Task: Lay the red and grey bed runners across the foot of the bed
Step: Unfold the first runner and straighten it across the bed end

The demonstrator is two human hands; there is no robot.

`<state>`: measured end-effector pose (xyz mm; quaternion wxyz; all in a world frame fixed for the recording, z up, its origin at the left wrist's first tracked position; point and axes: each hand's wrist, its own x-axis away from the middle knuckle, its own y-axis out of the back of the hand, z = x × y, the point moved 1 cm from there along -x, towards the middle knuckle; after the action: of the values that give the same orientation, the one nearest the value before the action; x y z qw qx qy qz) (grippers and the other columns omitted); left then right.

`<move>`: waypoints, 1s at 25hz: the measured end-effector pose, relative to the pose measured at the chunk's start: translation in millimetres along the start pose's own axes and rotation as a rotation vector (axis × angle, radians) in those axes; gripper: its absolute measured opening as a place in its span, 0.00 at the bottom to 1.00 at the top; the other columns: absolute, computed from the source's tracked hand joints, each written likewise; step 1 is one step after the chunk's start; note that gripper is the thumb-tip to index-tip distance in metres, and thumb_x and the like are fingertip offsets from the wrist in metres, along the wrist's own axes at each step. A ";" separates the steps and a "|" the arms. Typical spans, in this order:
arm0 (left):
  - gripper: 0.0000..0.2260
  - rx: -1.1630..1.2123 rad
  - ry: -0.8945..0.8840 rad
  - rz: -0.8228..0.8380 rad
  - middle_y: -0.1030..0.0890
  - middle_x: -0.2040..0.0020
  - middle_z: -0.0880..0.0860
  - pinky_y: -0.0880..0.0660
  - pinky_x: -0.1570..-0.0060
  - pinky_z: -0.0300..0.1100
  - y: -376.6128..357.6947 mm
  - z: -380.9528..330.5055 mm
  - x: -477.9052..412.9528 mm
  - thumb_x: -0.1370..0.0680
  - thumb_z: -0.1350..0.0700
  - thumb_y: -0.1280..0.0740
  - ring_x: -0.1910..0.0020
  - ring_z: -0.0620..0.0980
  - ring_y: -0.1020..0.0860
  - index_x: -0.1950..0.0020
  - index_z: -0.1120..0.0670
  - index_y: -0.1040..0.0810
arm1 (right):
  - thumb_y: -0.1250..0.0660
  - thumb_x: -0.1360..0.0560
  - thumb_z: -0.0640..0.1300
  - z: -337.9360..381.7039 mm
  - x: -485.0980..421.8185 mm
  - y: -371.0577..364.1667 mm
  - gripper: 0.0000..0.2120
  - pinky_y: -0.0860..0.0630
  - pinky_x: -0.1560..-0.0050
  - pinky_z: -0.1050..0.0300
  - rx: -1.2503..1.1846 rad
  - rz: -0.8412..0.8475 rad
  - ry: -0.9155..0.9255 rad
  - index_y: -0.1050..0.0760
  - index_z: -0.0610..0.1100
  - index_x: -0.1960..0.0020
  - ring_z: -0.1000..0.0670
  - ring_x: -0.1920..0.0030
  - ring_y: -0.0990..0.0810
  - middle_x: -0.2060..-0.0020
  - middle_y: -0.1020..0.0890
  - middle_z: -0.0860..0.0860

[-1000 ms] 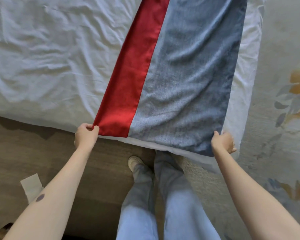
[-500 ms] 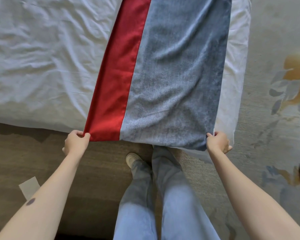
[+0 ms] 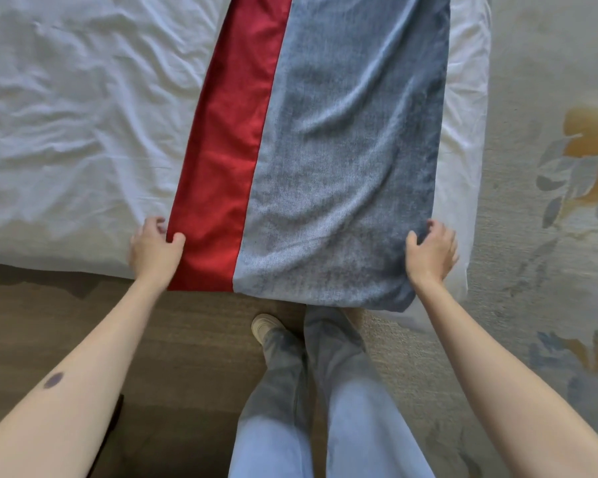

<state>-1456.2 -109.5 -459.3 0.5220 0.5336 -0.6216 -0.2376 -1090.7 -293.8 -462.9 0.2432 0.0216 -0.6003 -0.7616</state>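
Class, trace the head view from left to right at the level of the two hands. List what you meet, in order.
White sheet → left hand → red runner → grey runner → right hand → a strip of the white sheet again → patterned carpet.

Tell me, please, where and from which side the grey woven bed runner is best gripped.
Pinch the grey woven bed runner at its right long edge, close to the overhanging end, coming from the right, as the right hand does. That edge lies free on the white sheet, whereas its left edge meets the red cloth bed runner.
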 end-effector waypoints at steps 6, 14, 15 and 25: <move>0.17 -0.207 -0.703 -0.005 0.22 0.40 0.57 0.34 0.44 0.53 -31.1 -113.2 -19.3 0.26 0.59 0.35 0.39 0.58 0.28 0.37 0.57 0.27 | 0.37 0.24 0.41 83.1 -53.2 -11.4 0.17 0.36 0.39 0.49 0.180 0.146 0.662 0.29 0.41 0.35 0.42 0.37 0.30 0.37 0.26 0.45; 0.20 -0.338 -0.723 -0.009 0.26 0.36 0.55 0.35 0.43 0.51 -69.0 -204.9 -77.4 0.23 0.51 0.38 0.36 0.56 0.32 0.33 0.58 0.32 | 0.36 0.24 0.44 139.2 -131.6 -28.4 0.22 0.38 0.38 0.50 0.243 0.125 0.741 0.33 0.41 0.31 0.43 0.34 0.32 0.33 0.29 0.45; 0.21 -0.346 -0.721 -0.010 0.27 0.35 0.55 0.35 0.42 0.51 -73.3 -215.4 -85.8 0.23 0.50 0.38 0.36 0.56 0.32 0.32 0.58 0.33 | 0.35 0.24 0.44 145.8 -141.6 -32.8 0.24 0.38 0.37 0.50 0.260 0.134 0.754 0.36 0.42 0.30 0.44 0.33 0.33 0.32 0.30 0.45; 0.10 -0.252 -0.494 -0.102 0.22 0.46 0.60 0.36 0.46 0.52 -100.3 -271.6 -142.5 0.24 0.53 0.36 0.45 0.60 0.28 0.47 0.57 0.25 | 0.38 0.23 0.45 206.2 -201.4 -54.7 0.10 0.42 0.38 0.53 0.266 0.093 0.914 0.20 0.45 0.48 0.46 0.38 0.31 0.47 0.18 0.51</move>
<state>-1185.8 59.6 -508.2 0.4044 0.4211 -0.6678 -0.4616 -999.2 -18.8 -508.3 0.5112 0.3583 -0.5246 -0.5789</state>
